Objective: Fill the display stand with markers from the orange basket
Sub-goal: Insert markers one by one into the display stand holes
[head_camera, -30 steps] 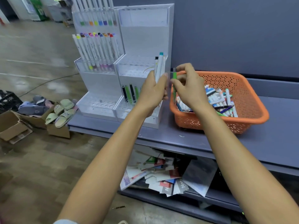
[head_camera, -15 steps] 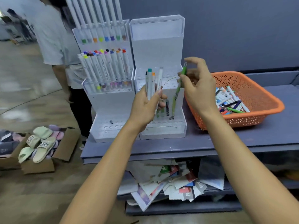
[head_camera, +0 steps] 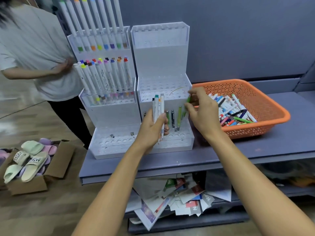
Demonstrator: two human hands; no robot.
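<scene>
Head view — right hand (head_camera: 202, 114) pinches green marker (head_camera: 188, 100) (left hand (head_camera: 151, 128) grips markers (head_camera: 159, 106)).

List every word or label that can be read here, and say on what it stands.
"XOY", seemingly: on the straps of the slippers in the cardboard box.
"No", cut off: on the papers under the table.
Print on the white markers in the display stand: too small to read.

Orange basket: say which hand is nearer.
Right. The right hand, pinching a green marker, is at the left rim of the orange basket; the left hand grips markers farther left, before the display stand.
</scene>
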